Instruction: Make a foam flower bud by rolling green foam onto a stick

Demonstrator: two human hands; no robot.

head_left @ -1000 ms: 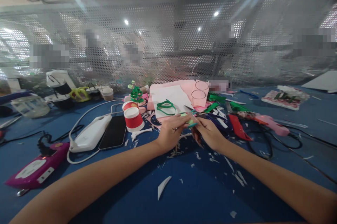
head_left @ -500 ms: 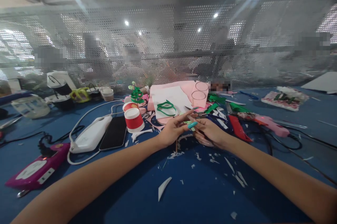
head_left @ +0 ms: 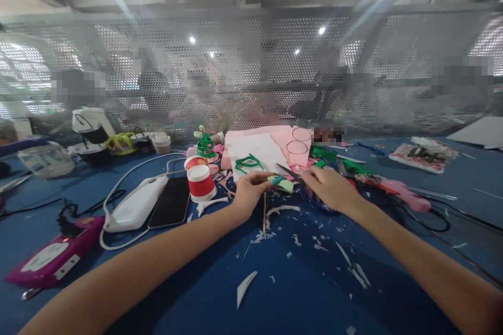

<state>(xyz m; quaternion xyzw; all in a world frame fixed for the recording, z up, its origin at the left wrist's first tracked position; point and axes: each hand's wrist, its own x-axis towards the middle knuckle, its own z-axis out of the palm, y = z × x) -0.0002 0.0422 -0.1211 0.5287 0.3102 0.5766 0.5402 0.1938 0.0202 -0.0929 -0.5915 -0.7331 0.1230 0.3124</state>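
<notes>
My left hand pinches a small light-green paper piece between thumb and fingers. A thin wooden stick runs down from under that hand toward the table; whether it is joined to the paper cannot be told. My right hand is closed around a pair of scissors, whose blades point left, just above the green paper. The fingers partly hide the handles. Behind the hands, a dark-green looped strip lies on a white sheet.
Left of my hands stand red-and-white cups, a black phone, a white power bank and a purple power strip. A pink glue gun lies to the right. Paper scraps litter the blue table. Behind stands a perforated screen.
My hands were close together over the green paper. Now my right hand has moved right and up, with the scissors in plain view, while my left hand keeps the paper slightly farther left.
</notes>
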